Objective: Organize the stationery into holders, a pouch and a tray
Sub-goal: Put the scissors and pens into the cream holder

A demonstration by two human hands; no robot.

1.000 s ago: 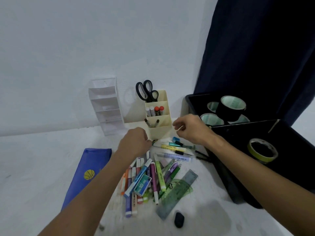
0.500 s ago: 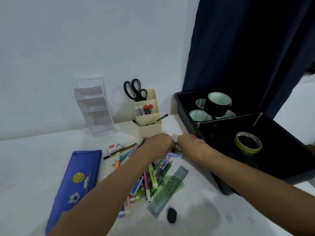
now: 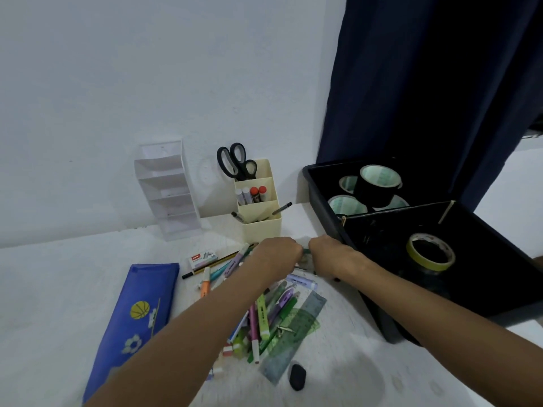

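Note:
Both of my hands are down at the far end of a pile of pens and highlighters [image 3: 262, 314] on the white table. My left hand [image 3: 276, 255] and my right hand [image 3: 327, 255] are curled, knuckles up, almost touching. A green pen [image 3: 306, 250] shows in the gap between them, and both hands seem to grip it; the fingertips are hidden. Just behind stands the cream holder [image 3: 261, 229] with scissors [image 3: 235, 163], glue sticks and pens. A clear tiered holder [image 3: 167, 198] stands left of it. The blue pouch [image 3: 138, 304] lies at the left. The black tray [image 3: 323, 207] sits to the right.
The tray holds several tape rolls [image 3: 377, 183] behind a divider and a yellow tape roll [image 3: 430, 252] in front. A staples box [image 3: 204, 257], a green ruler [image 3: 293, 342] and a black eraser [image 3: 297, 376] lie on the table. A dark curtain hangs behind the tray.
My right hand left the cream holder, where a pen now leans out of the front slot. Both hands dropped to the pile and came together.

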